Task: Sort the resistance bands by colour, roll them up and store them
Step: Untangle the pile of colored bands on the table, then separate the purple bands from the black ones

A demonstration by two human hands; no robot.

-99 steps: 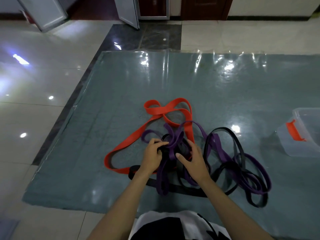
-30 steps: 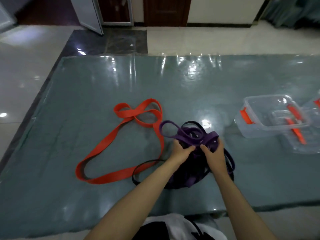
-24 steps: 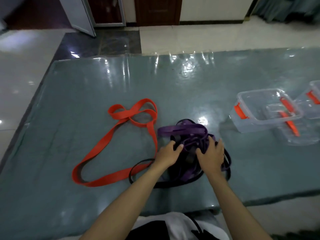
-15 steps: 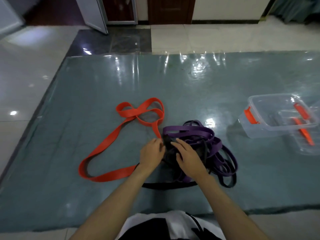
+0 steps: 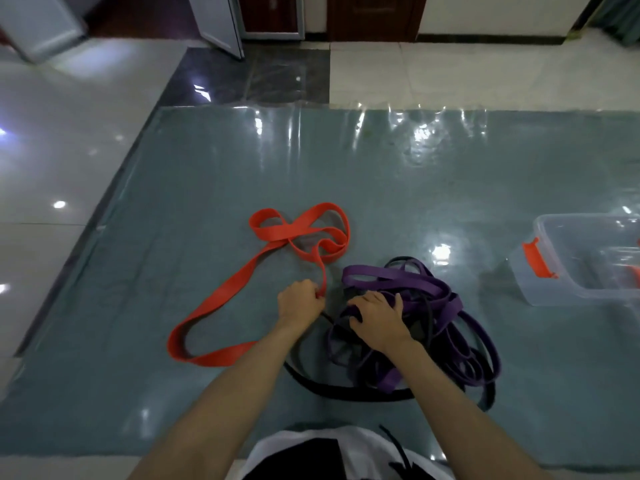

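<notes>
A long red band [image 5: 221,299] lies looped across the mat, left of centre. My left hand [image 5: 299,301] is curled round a strand of it near the tangle. To the right sits a heap of purple bands [image 5: 426,296] mixed with black bands [image 5: 349,389]. My right hand [image 5: 377,315] rests on top of that heap with its fingers spread over the bands. How many bands the heap holds is hidden by the tangle.
A teal mat [image 5: 381,174] under glossy plastic covers the floor. A clear plastic box [image 5: 588,258] with orange latches stands at the right edge. Pale tiles surround the mat; doors stand at the back.
The purple and black bands were gathered from a spread tangle into a tight heap. My left hand left the heap and took hold of the red band; my right hand stayed on the heap.
</notes>
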